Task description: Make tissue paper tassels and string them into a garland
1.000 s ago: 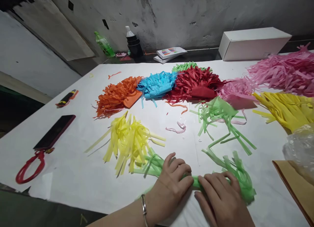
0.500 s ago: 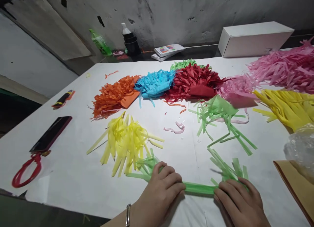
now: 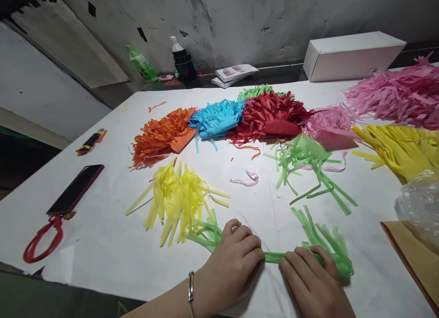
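A rolled green fringed paper (image 3: 272,257) lies along the front of the white table (image 3: 109,245), its loose strips fanning out at both ends. My left hand (image 3: 233,263) presses on the roll's left part, fingers curled over it. My right hand (image 3: 308,279) presses the right part, near the green strips at that end. A bracelet circles my left wrist. A yellow fringed bundle (image 3: 178,196) lies just left of my left hand.
Orange (image 3: 161,135), blue (image 3: 217,119), red (image 3: 270,116), pink (image 3: 394,96), yellow (image 3: 401,148) and green (image 3: 305,160) fringe piles cover the table's back and right. A phone with a red strap (image 3: 73,190) lies at left. A white box (image 3: 350,55) stands behind; brown paper (image 3: 411,258) lies at right.
My hands spread apart along the green roll, then came back closer together; the right hand slid left again. The fringe at the right end bunched up.
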The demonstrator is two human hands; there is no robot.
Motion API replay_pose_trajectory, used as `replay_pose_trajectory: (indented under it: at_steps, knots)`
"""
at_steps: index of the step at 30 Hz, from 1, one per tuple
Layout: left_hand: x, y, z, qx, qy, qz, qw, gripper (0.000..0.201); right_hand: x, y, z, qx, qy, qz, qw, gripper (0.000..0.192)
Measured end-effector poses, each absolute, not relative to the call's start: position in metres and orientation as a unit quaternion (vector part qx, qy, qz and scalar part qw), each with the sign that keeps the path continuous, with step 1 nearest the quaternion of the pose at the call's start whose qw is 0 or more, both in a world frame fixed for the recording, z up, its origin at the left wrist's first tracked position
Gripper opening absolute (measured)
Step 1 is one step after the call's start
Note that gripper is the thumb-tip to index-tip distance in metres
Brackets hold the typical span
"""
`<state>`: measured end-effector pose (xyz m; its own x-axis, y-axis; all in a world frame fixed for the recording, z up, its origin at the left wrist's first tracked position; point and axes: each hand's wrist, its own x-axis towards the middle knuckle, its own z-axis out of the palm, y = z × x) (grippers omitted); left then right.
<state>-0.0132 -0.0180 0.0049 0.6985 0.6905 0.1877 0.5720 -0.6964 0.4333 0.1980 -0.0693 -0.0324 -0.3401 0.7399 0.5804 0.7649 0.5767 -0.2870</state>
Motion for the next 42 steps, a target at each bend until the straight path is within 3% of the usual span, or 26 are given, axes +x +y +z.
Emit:
replay_pose_trajectory:
  at_steps: [3,6,12,17,27,35,42]
  knots:
    - [-0.011,-0.017,0.003,0.915,0.337,0.173,0.137,0.005,0.191,-0.066,-0.032,-0.474,-0.812,0.011,0.34,0.026]
    - [-0.008,-0.015,0.0,0.92,0.33,0.174,0.119,0.014,0.186,-0.062,-0.028,-0.473,-0.82,0.028,0.322,0.023]
    - [-0.005,-0.011,0.001,0.917,0.323,0.187,0.14,0.01,0.18,-0.052,-0.025,-0.431,-0.843,-0.029,0.32,0.032]
    - [-0.007,-0.013,-0.003,0.915,0.321,0.208,0.131,0.018,0.178,-0.05,-0.028,-0.444,-0.834,0.007,0.329,0.027]
    - [-0.008,-0.008,-0.008,0.904,0.324,0.216,0.178,0.013,0.177,-0.047,-0.027,-0.423,-0.841,0.003,0.337,0.029]
    - [-0.01,-0.008,-0.006,0.876,0.344,0.246,0.231,0.02,0.217,-0.056,-0.026,-0.425,-0.845,-0.018,0.323,0.031]
    - [-0.013,-0.009,-0.003,0.904,0.327,0.196,0.195,0.018,0.239,-0.067,-0.031,-0.454,-0.826,0.033,0.332,0.03]
